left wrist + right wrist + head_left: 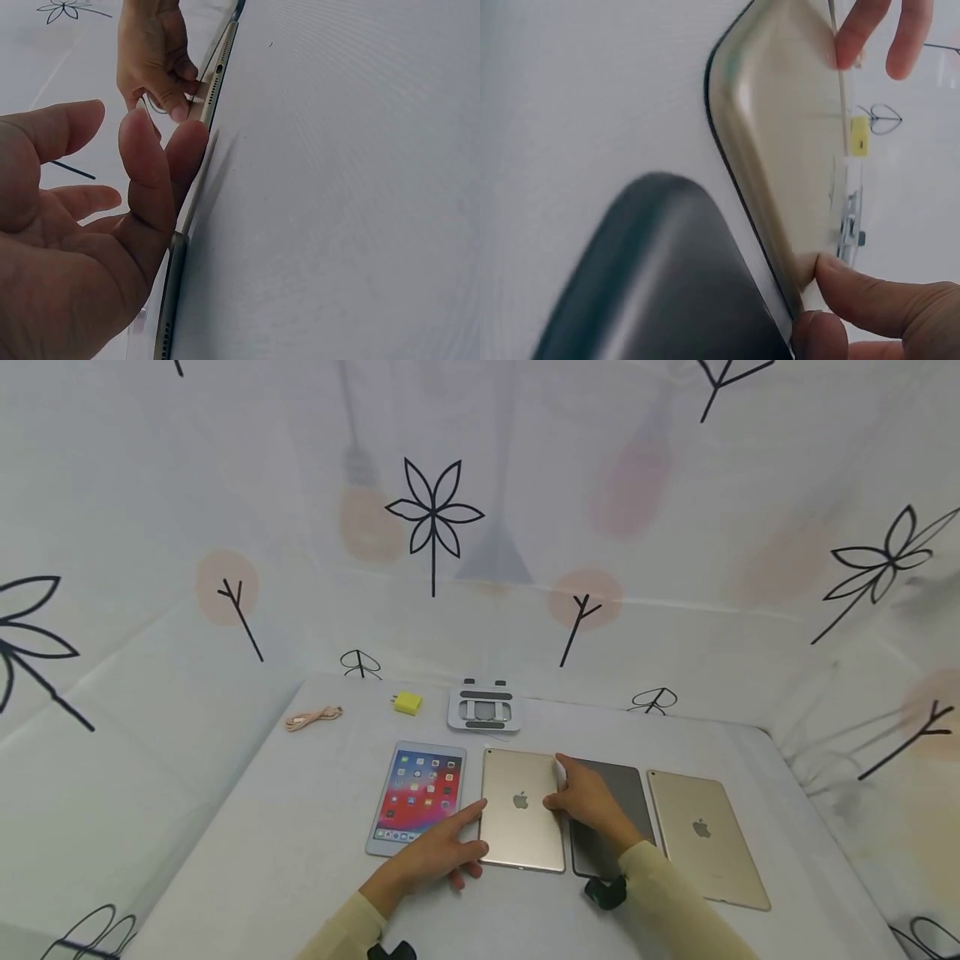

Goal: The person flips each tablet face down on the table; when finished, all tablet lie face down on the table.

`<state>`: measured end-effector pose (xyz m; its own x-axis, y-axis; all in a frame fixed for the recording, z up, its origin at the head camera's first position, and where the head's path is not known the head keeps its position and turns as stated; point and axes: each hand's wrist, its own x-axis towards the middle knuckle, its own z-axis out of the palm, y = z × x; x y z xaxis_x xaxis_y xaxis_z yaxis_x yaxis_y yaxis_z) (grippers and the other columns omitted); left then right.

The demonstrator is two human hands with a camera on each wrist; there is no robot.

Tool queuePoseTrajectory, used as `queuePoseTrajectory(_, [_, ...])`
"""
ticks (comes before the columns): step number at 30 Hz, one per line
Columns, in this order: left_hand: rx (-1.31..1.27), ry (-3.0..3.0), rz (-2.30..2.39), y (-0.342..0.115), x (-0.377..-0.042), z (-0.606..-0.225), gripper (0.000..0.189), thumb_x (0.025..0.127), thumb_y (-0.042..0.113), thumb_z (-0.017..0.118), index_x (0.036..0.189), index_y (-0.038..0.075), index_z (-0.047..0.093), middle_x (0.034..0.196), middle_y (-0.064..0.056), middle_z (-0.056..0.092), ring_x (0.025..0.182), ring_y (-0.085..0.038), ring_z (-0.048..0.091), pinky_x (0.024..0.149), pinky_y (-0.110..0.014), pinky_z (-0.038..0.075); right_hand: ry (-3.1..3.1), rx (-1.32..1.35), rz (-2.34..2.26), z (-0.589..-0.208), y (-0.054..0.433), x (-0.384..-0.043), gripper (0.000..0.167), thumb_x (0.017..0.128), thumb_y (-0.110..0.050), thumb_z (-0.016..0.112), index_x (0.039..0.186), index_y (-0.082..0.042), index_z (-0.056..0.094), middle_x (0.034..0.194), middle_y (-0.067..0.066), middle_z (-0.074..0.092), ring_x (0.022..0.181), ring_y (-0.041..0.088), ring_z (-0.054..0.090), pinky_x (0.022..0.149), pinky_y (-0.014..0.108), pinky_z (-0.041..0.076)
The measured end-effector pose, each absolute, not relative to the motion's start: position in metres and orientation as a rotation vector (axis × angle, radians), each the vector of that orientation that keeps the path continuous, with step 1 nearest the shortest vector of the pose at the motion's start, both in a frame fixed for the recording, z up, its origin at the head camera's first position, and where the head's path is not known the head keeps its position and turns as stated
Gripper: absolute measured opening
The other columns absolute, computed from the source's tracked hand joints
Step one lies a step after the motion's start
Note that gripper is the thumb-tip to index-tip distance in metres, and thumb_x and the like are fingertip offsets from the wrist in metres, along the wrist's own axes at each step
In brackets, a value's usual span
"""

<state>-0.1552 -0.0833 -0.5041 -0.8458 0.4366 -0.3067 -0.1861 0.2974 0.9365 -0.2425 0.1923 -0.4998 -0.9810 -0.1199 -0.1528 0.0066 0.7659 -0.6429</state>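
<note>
A gold tablet (521, 831) lies back side up in the middle of the table, its apple logo showing. At its right edge my right hand (596, 797) pinches it, thumb on the back; the right wrist view shows thumb and finger on the edge of the tablet (787, 135). My left hand (435, 858) has its fingertips at the left edge, fingers spread and loosely bent in the left wrist view. Beneath the left wrist's far side lies a white tablet (420, 793) with a lit screen. Under the right hand and forearm is a dark grey tablet (626, 789), partly covered.
A second gold tablet (701, 831) lies face down at the right, near the right sleeve. Along the back are a coiled pinkish cable (313, 718), a yellow charger plug (407, 702) and a silver folding stand (484, 710). Patterned white cloth (480, 627) hangs behind the table.
</note>
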Motion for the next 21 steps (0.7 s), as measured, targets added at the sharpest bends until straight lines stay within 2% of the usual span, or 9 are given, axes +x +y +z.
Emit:
queuePoseTrajectory(5, [0.237,2.048,1.6,-0.083,-0.155,-0.504,0.073,0.097,0.025,0.069,0.16,0.023,0.034,0.093,-0.007,0.07,0.073,-0.022,0.07,0.063,-0.03,0.057,2.786,-0.068,-0.998,-0.501,0.192,-0.24,0.088,0.082,-0.012,0.083,0.155,0.002,0.035,0.074,0.005,0.062,0.056,0.017,0.059,0.054,0.03,0.048])
queuePoseTrajectory(9, [0.228,2.064,1.602,-0.083,-0.154,-0.502,0.072,0.097,0.025,0.069,0.16,0.021,0.035,0.09,-0.009,0.071,0.071,-0.023,0.069,0.063,-0.031,0.057,2.828,-0.065,-0.933,-0.499,0.189,-0.241,0.083,0.081,-0.015,0.084,0.151,0.0,0.042,0.081,0.005,0.064,0.068,0.019,0.059,0.061,0.034,0.05])
queuePoseTrajectory(11, [0.213,2.099,1.598,-0.084,-0.154,-0.5,0.071,0.097,0.026,0.068,0.159,0.021,0.036,0.099,-0.009,0.072,0.07,-0.023,0.069,0.066,-0.032,0.057,2.846,-0.072,-0.908,-0.497,0.186,-0.242,0.081,0.081,-0.017,0.083,0.15,-0.001,0.045,0.086,0.006,0.064,0.073,0.02,0.058,0.064,0.037,0.051])
queuePoseTrajectory(13, [0.191,2.137,1.607,-0.088,-0.153,-0.499,0.068,0.097,0.027,0.067,0.158,0.021,0.038,0.117,-0.011,0.069,0.072,-0.022,0.068,0.068,-0.033,0.056,2.842,-0.084,-0.921,-0.494,0.182,-0.244,0.078,0.083,-0.019,0.082,0.15,-0.004,0.045,0.09,0.007,0.064,0.076,0.021,0.058,0.066,0.038,0.051])
queuePoseTrajectory(16, [0.145,2.17,1.675,-0.1,-0.152,-0.496,0.062,0.099,0.027,0.065,0.156,0.019,0.042,0.142,-0.013,0.056,0.079,-0.021,0.069,0.072,-0.033,0.057,2.797,-0.113,-1.013,-0.489,0.174,-0.248,0.074,0.087,-0.022,0.078,0.151,-0.008,0.045,0.092,0.008,0.063,0.076,0.021,0.058,0.064,0.035,0.05])
queuePoseTrajectory(18, [0.114,2.17,1.746,-0.11,-0.152,-0.494,0.057,0.101,0.025,0.063,0.154,0.015,0.044,0.148,-0.018,0.051,0.086,-0.021,0.068,0.074,-0.034,0.058,2.75,-0.137,-1.099,-0.485,0.168,-0.25,0.072,0.088,-0.022,0.076,0.152,-0.009,0.045,0.091,0.008,0.062,0.074,0.02,0.057,0.062,0.033,0.048])
queuePoseTrajectory(21, [0.027,2.232,1.805,-0.126,-0.152,-0.491,0.052,0.102,0.023,0.061,0.151,0.012,0.049,0.145,-0.018,0.053,0.096,-0.022,0.065,0.079,-0.035,0.059,2.657,-0.165,-1.227,-0.482,0.157,-0.251,0.071,0.089,-0.02,0.076,0.152,-0.009,0.044,0.09,0.007,0.061,0.073,0.02,0.057,0.059,0.031,0.047])
